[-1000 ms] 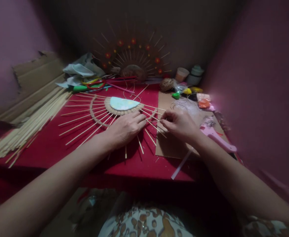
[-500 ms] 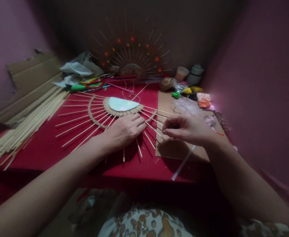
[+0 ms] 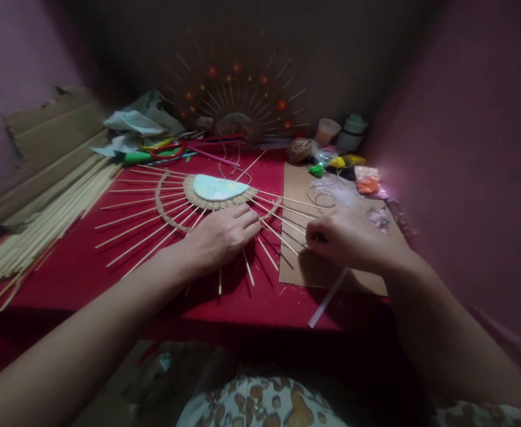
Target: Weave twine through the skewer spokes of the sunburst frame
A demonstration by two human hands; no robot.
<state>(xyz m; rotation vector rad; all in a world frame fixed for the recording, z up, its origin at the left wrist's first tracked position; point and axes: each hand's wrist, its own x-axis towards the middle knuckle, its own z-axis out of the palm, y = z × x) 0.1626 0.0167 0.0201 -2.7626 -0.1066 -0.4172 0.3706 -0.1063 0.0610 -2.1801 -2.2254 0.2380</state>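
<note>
Right hand (image 3: 353,240): drew away rightward from the sunburst stick frame (image 3: 189,207), off the skewer tips and onto the cardboard sheet (image 3: 300,273); fingers, earlier pinched and raised, closed lower toward the sheet. Pink tool beside the wrist: seen a second ago, since covered by the forearm. Camera view: drifted slightly, table contents sat marginally lower-left.

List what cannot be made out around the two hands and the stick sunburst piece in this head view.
- Head view: the left hand lies flat on the sunburst piece, covering its lower middle.
- What the right hand pinches over the cardboard sheet: its curled fingers hide it.
- The loose sticks: cut off by the left edge.
- The jars at the back: too dark and small to read.
</note>
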